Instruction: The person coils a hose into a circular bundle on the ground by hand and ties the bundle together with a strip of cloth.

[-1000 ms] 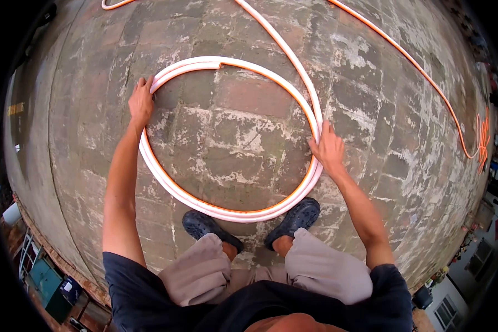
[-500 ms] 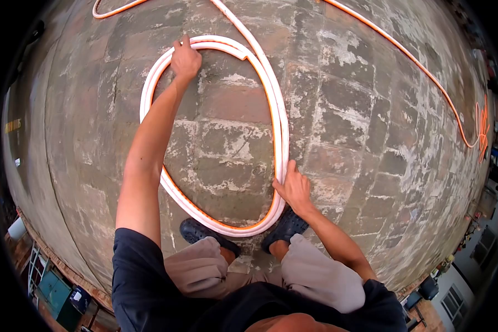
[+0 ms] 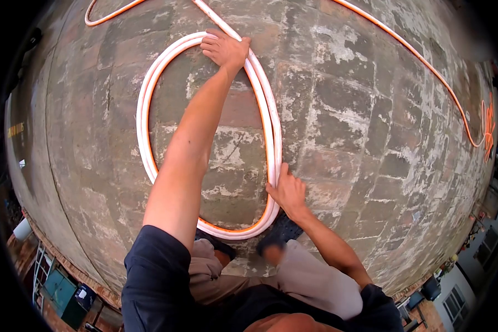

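A white hose with an orange stripe lies in an oval coil (image 3: 145, 110) on the ground, with its lower end at my feet. My left hand (image 3: 224, 48) reaches over the top of the coil, its fingers wrapped over the strands where the loose hose length joins them. My right hand (image 3: 289, 191) grips the coil's lower right side, thumb on the inner side. The hose end seen earlier is hidden, near my left hand.
More hose (image 3: 409, 51) runs along the upper right to an orange bundle (image 3: 488, 130). Another hose bend (image 3: 97, 21) lies at the top left. My dark shoes (image 3: 282, 229) stand against the coil's near edge. The ground (image 3: 348, 138) is worn paving.
My left hand has moved from the coil's left side up and right across its top. My right hand has moved left and down with the coil's right side, and the coil has become narrower.
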`<state>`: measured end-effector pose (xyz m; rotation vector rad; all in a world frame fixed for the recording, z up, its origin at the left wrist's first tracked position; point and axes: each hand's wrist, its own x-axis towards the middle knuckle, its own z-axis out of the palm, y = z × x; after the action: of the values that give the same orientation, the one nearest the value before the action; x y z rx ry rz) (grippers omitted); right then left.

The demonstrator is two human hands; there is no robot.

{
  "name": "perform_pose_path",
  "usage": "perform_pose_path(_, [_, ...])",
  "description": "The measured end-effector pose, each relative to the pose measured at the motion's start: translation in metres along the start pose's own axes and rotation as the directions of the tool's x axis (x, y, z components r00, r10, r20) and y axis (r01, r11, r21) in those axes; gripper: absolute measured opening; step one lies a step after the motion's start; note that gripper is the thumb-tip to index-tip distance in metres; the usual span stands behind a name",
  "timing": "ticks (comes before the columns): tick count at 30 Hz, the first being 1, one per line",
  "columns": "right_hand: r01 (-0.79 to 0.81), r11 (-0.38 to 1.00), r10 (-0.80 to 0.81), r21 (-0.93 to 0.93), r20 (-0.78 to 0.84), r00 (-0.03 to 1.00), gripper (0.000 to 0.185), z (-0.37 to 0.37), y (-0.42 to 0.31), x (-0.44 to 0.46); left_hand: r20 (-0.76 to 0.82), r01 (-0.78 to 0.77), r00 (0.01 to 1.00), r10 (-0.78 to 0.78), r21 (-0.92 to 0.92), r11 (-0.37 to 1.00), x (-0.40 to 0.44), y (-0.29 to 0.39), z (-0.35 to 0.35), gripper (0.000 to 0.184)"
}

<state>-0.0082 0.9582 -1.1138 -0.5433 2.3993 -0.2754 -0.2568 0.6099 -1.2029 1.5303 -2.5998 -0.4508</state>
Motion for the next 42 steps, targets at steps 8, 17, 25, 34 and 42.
perform_pose_path(8, [0.003,0.953,-0.066,0.303,0.199,0.978,0.055,0.013,-0.013,-0.005,-0.04,-0.617,0.786,0.617,-0.109,0.78,0.001,0.036,0.014,0.1])
perform_pose_path(17, [-0.225,0.254,-0.652,0.941,0.338,0.679,0.075,0.061,-0.078,-0.035,0.326,-0.995,-0.104,0.94,-0.032,-0.099,-0.116,0.06,-0.013,0.095])
perform_pose_path(25, [0.027,0.578,-0.387,0.816,0.245,0.889,0.028,-0.036,-0.019,0.014,0.528,-0.91,-0.413,0.742,-0.207,-0.359,-0.223,-0.275,-0.136,0.069])
perform_pose_path(34, [0.16,0.914,0.041,0.372,-0.477,0.878,0.059,-0.067,0.0,0.144,0.614,-0.942,0.223,0.757,-0.065,0.33,-0.261,-0.511,-0.217,0.065])
perform_pose_path(42, [-0.11,0.988,0.148,0.109,-0.453,0.879,0.059,-0.09,-0.013,0.201,0.535,-0.695,0.49,0.688,-0.237,0.679,-0.272,-0.4,-0.234,0.096])
